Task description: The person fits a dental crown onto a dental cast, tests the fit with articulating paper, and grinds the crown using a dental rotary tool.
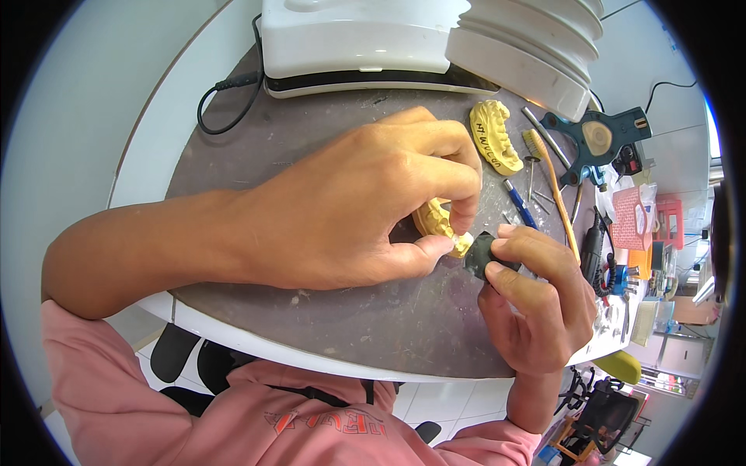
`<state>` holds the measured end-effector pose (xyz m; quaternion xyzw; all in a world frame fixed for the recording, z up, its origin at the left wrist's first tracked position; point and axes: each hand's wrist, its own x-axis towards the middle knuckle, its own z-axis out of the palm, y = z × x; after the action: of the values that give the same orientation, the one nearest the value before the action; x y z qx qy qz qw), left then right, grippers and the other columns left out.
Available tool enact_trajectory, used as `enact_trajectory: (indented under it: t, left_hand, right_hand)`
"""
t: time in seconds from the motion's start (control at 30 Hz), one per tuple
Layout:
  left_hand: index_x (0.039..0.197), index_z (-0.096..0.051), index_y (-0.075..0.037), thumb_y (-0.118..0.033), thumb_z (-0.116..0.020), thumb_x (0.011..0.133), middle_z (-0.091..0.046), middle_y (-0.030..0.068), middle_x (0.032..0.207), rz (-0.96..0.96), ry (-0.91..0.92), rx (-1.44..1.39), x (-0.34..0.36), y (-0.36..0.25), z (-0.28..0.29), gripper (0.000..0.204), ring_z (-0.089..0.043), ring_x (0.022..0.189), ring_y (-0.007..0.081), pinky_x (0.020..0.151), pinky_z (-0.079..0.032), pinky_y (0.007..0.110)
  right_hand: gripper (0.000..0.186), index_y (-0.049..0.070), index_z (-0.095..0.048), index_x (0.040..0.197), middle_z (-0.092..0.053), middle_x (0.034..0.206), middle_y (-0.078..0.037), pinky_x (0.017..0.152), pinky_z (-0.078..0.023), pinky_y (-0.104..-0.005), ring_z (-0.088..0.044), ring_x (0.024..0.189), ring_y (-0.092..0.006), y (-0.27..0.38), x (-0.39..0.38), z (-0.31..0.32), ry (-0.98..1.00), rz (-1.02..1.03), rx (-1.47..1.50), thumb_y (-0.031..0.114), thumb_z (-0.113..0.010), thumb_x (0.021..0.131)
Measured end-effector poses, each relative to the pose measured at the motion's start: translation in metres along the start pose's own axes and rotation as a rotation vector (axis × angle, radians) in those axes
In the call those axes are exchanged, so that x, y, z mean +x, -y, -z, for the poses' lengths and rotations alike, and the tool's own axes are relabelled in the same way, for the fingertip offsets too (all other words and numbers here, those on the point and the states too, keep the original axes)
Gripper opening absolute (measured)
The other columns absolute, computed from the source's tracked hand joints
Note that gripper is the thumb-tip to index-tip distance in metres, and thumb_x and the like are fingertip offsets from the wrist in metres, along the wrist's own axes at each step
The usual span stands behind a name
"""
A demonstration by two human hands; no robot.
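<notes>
My left hand (373,186) is curled over a yellow dental cast (435,220) on the grey work surface. Its thumb and forefinger close in on the end of the cast, where a small white tooth-like piece (463,241) shows at the fingertips. The palm and fingers hide much of this cast. From the right, my right hand (540,299) pinches a thin, dark green-black piece (482,255), perhaps a sheet, between thumb and fingers. Its edge is close beside the white piece; whether they touch I cannot tell.
Beyond my hands lie a second yellow cast (495,138), a wooden-handled brush (556,186), a blue pen-like tool (521,204) and a dark teal frame (598,140). A white ribbed hose (528,58) hangs overhead near a white machine (357,39). A black handpiece (594,252) is at the right.
</notes>
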<state>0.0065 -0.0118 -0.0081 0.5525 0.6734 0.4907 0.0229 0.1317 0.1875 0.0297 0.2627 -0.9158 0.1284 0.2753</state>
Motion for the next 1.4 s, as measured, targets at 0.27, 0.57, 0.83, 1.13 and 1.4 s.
enact_trajectory:
  t: [0.27, 0.57, 0.83, 1.13, 1.4]
  left_hand:
    - [0.087, -0.065, -0.006, -0.002, -0.075, 0.077, -0.061, 0.0064, 0.115, 0.011, -0.001, -0.012, 0.001, -0.001, 0.000, 0.015, -0.057, 0.103, 0.0255, 0.081, -0.050, 0.036]
    - [0.086, -0.065, -0.006, -0.001, -0.075, 0.075, -0.061, 0.0071, 0.114, 0.014, -0.012, -0.010, 0.000, -0.002, 0.000, 0.015, -0.056, 0.103, 0.0258, 0.080, -0.050, 0.035]
    - [0.086, -0.066, -0.005, 0.001, -0.075, 0.075, -0.062, 0.0076, 0.114, 0.012, -0.013, -0.019, 0.001, -0.002, -0.001, 0.016, -0.057, 0.102, 0.0259, 0.079, -0.050, 0.035]
    - [0.087, -0.067, -0.006, -0.001, -0.075, 0.076, -0.061, 0.0075, 0.114, 0.004, -0.008, -0.016, 0.002, -0.003, 0.001, 0.015, -0.056, 0.102, 0.0259, 0.082, -0.049, 0.037]
    - [0.087, -0.066, -0.006, -0.002, -0.076, 0.076, -0.060, 0.0070, 0.114, 0.012, 0.020, -0.019, 0.001, -0.002, 0.001, 0.016, -0.056, 0.102, 0.0253, 0.080, -0.050, 0.036]
  right_hand:
    - [0.026, 0.002, -0.070, 0.085, -0.068, 0.089, -0.010, 0.065, -0.061, -0.0329, -0.073, 0.081, -0.0271, 0.000, 0.003, -0.002, 0.000, 0.039, -0.004, 0.000, -0.081, 0.062]
    - [0.026, 0.003, -0.071, 0.085, -0.068, 0.088, -0.009, 0.064, -0.061, -0.0330, -0.072, 0.080, -0.0263, 0.000, 0.002, -0.005, -0.001, 0.051, -0.009, 0.001, -0.080, 0.061]
    - [0.029, 0.003, -0.073, 0.089, -0.068, 0.092, -0.009, 0.067, -0.061, -0.0337, -0.072, 0.084, -0.0269, 0.001, 0.002, 0.000, 0.041, 0.027, -0.002, 0.003, -0.078, 0.060]
    - [0.047, 0.004, -0.070, 0.110, -0.070, 0.096, -0.012, 0.059, -0.055, -0.0341, -0.069, 0.075, -0.0251, -0.001, 0.001, 0.001, -0.040, -0.065, -0.021, 0.001, -0.084, 0.065]
    - [0.042, 0.001, -0.072, 0.104, -0.072, 0.085, -0.012, 0.059, -0.056, -0.0320, -0.071, 0.069, -0.0243, -0.009, -0.001, -0.004, 0.068, -0.056, 0.077, 0.000, -0.078, 0.063]
